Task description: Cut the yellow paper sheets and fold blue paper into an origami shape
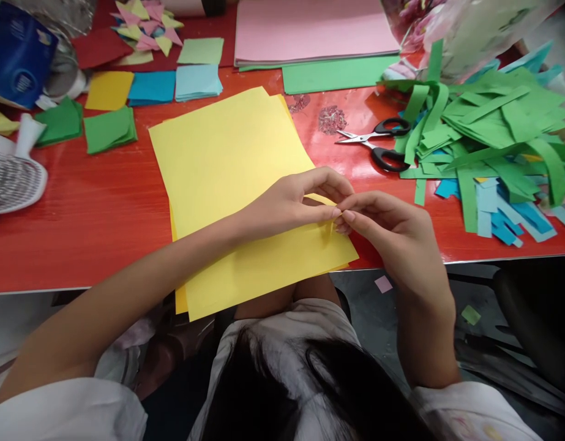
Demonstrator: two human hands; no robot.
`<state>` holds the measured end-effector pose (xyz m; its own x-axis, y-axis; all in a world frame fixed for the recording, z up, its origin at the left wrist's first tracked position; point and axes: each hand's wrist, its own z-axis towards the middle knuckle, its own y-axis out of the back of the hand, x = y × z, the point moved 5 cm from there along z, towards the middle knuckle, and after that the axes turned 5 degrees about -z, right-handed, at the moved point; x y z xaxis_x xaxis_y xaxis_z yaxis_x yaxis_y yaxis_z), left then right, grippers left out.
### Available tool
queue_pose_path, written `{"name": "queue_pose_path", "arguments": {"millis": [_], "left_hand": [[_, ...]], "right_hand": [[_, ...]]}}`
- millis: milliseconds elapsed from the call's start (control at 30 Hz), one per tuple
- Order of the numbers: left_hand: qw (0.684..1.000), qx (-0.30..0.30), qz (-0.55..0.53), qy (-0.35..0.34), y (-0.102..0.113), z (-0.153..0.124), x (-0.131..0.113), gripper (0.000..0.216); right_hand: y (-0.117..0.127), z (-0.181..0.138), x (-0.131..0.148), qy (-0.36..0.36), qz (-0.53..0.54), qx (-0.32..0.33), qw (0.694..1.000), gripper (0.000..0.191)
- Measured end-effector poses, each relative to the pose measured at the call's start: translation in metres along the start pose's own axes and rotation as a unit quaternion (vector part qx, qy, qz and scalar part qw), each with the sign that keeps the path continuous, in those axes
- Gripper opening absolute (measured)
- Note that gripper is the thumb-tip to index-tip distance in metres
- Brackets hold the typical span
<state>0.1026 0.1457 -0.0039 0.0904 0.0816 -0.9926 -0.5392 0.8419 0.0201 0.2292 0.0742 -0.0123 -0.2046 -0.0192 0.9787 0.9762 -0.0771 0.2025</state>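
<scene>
A large light yellow paper sheet (227, 159) lies at a slant over the table's front edge, on top of deeper yellow sheets (181, 301). My left hand (289, 205) reaches across it, thumb and fingers closed at the sheet's right edge. There my right hand (396, 229) meets it from the right, thumb and forefinger pinched together. The paper bends up a little between the fingertips, which hide the gripped spot. Black-handled scissors (371, 144) lie partly spread beyond my right hand.
Green paper strips (497, 122) and blue strips heap up on the right of the red table (103, 245). Small square stacks, including a blue stack (152, 87), sit at the back left. Pink sheets (314, 30) lie behind. A hairbrush (16, 177) rests far left.
</scene>
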Motion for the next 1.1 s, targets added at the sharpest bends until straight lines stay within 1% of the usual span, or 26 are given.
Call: {"name": "queue_pose_path", "arguments": {"millis": [167, 367, 567, 900, 1100], "left_hand": [[1.000, -0.004, -0.009, 0.010, -0.0009, -0.0012, -0.0009, 0.017], [1.000, 0.000, 0.013, 0.009, -0.0013, -0.0018, -0.0032, 0.019], [0.999, 0.001, 0.042, 0.000, -0.0004, -0.0020, -0.0045, 0.018], [0.998, -0.001, 0.054, 0.010, 0.0002, -0.0027, -0.0053, 0.020], [0.998, 0.001, 0.066, 0.002, 0.0007, -0.0023, -0.0051, 0.020]], "right_hand": [[0.0010, 0.0005, -0.0003, -0.008, 0.004, 0.005, 1.000, 0.007], [0.0045, 0.0023, -0.0011, -0.031, 0.019, 0.037, 0.999, 0.008], [0.0032, 0.0024, 0.0003, -0.061, 0.036, 0.065, 0.995, 0.013], [0.0033, 0.0019, 0.0016, -0.068, 0.032, 0.049, 0.996, 0.015], [0.0041, 0.0013, 0.0011, -0.054, 0.028, 0.050, 0.997, 0.016]]}}
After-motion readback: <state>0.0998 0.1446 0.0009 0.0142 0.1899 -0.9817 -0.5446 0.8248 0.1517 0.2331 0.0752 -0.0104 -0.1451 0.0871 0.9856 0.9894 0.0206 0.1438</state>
